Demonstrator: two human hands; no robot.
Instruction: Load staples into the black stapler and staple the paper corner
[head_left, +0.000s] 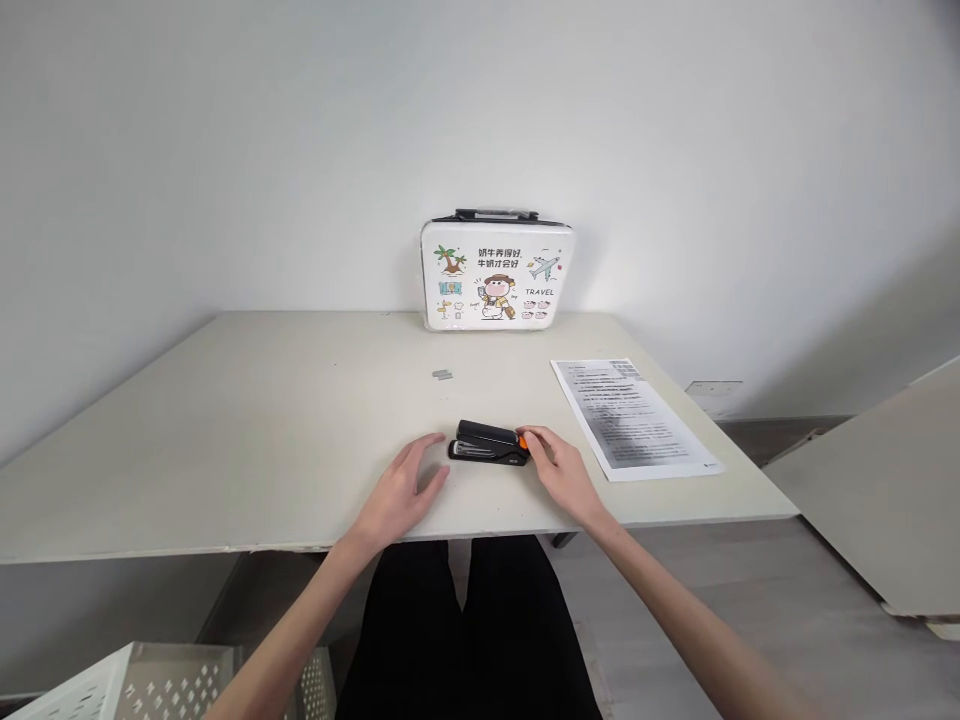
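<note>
A black stapler (487, 443) lies on the table close to its front edge, with its nose to the left and an orange part at its right end. My right hand (564, 478) grips that orange end between thumb and fingers. On the other side, my left hand (405, 490) rests at the table with thumb and fingers apart, just short of the stapler's nose and holding nothing. Behind the stapler lie a few small grey strips of staples (442, 375).
The pale table (262, 430) reaches back to the wall. A white carrying case (499, 275) with cartoon prints stands upright against it. To the right lies a printed sheet of paper (637, 420). A white perforated basket (172, 680) is below the table at left.
</note>
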